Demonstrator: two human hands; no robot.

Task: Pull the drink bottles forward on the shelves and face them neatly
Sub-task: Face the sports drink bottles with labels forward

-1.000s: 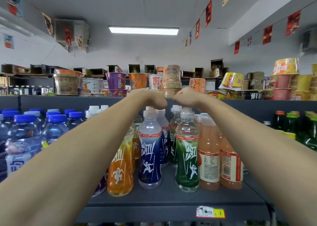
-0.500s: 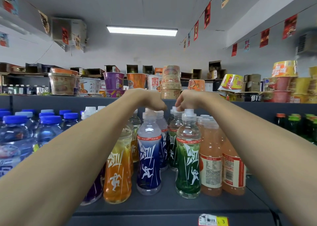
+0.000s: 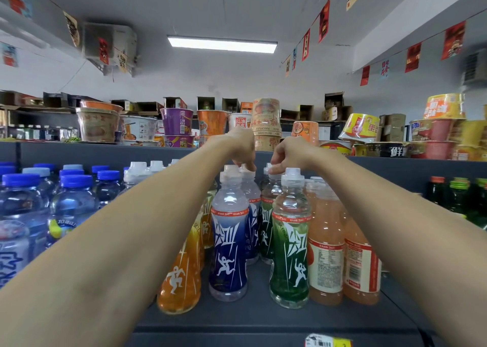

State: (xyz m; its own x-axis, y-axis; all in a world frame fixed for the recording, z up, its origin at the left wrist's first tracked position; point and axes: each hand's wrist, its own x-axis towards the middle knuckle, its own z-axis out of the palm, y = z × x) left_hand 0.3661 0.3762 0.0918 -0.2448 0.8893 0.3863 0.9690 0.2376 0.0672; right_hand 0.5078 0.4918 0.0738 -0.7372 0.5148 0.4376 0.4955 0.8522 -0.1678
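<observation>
At the shelf lip, just behind the price tag, the front row stands forward: orange bottle, blue bottle, green bottle and two peach bottles. The first three show their logos. The peach pair shows small print instead, so I judge they need turning.

A second ago both hands sat low, right over the blue and green caps. Now the green bottle's cap stands clear in front of the right hand, and the fingers come down one row back. The front pair sits about as far from the lip as before, with the same gap between them. I take that pair as placed and the work as passed to the second row.

The left hand is knuckles-up with its fingers curled down, and it pinches the cap of the rear blue bottle. The right hand is curled the same way and pinches the cap of the rear green bottle. Both rear bottles stand upright, close behind their front twins, and both forearms reach out over the front row.

The view has also tipped upward since the earlier frame: the bottles sit lower in the picture and the price tag is now cut by the bottom edge. To the left, the water bottles stand as they did. On the top shelf the noodle cups are unchanged too.
</observation>
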